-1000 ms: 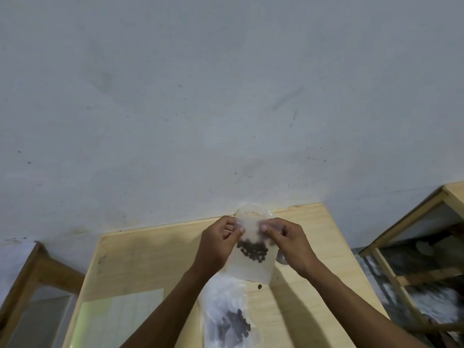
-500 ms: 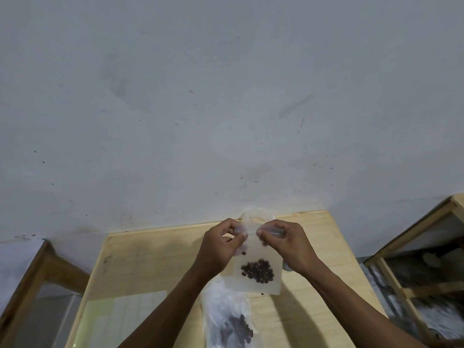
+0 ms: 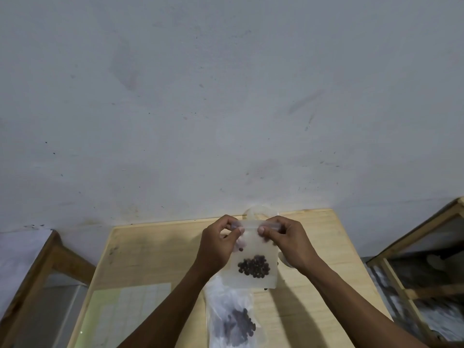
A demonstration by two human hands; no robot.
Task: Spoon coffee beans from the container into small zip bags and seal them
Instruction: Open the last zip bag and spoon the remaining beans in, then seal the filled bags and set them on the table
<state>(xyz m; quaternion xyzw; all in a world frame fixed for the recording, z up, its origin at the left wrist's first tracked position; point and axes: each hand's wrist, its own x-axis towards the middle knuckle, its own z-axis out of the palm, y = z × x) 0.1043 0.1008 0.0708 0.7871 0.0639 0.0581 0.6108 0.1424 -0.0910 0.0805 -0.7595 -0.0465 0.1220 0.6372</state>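
I hold a small clear zip bag (image 3: 253,254) upright above the wooden table (image 3: 155,252). Dark coffee beans (image 3: 254,267) sit in a clump near its bottom. My left hand (image 3: 217,244) pinches the bag's top strip on the left, and my right hand (image 3: 286,241) pinches the same strip on the right. Thumb tips nearly meet at the strip's middle. Below the held bag, a larger clear plastic bag (image 3: 232,320) with coffee beans lies on the table. A clear round container rim (image 3: 261,212) shows just behind my hands, mostly hidden.
A pale gridded mat (image 3: 125,315) lies on the table's near left. Wooden frames stand on both sides of the table, one at the left (image 3: 32,277) and one at the right (image 3: 414,259). A grey wall fills the background.
The bag went from tilted to hanging upright, and the beans settled to its bottom. Both hands shifted up to the top strip and closer together.
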